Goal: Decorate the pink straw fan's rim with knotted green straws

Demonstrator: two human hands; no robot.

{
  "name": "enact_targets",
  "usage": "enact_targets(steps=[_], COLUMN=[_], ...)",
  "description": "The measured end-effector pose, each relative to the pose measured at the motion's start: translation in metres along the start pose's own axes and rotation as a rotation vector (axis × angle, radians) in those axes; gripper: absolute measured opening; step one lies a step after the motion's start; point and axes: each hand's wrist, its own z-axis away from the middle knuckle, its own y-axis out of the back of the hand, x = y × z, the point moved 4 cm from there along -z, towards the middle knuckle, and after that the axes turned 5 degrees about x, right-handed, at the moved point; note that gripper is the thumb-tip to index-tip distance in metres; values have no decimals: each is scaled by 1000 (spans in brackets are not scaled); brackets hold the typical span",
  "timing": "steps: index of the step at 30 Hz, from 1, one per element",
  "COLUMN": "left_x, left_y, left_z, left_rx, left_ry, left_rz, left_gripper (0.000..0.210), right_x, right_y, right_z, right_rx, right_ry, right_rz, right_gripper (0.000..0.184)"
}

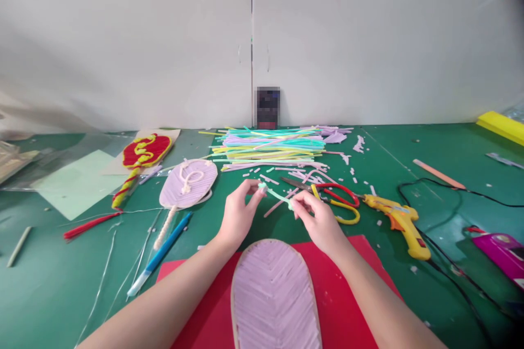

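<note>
A short mint-green pipe cleaner (279,195) is stretched between my two hands, with small bent or curled ends. My left hand (241,208) pinches its left end between thumb and fingertips. At the other end, my right hand (316,218) is closed on it in the same way. Below them lies an oval panel (275,294) covered in lilac strips set in a leaf-like pattern, on a red sheet (341,294). Just behind my right hand are scissors (339,196) with red and yellow handles, blades partly hidden among lilac pieces.
Behind my hands lies a pile of coloured pipe cleaners (270,147). To the right sits a yellow glue gun (399,223) with a black cord. Leftward are a lilac fan (190,181), a red-and-yellow fan (146,151) and a blue pen (164,251). A white partition (164,38) closes off the back.
</note>
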Motion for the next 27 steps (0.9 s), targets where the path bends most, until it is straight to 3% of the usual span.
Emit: enact_targets(steps=[8,19,27], left_x=[7,10,3], left_y=[-2,-8,-16], left_z=[0,3,2], left_rx=[-76,-150,-350], left_ry=[26,130,181], left_rz=[25,339,468], left_gripper=[32,31,28], right_x=[1,9,12], right_y=[1,3,8], right_z=[-2,-4,-6], right_rx=[-1,127,105], right_ry=[-57,-159,-175], right_rz=[-127,-308,-372], right_gripper=[21,26,25])
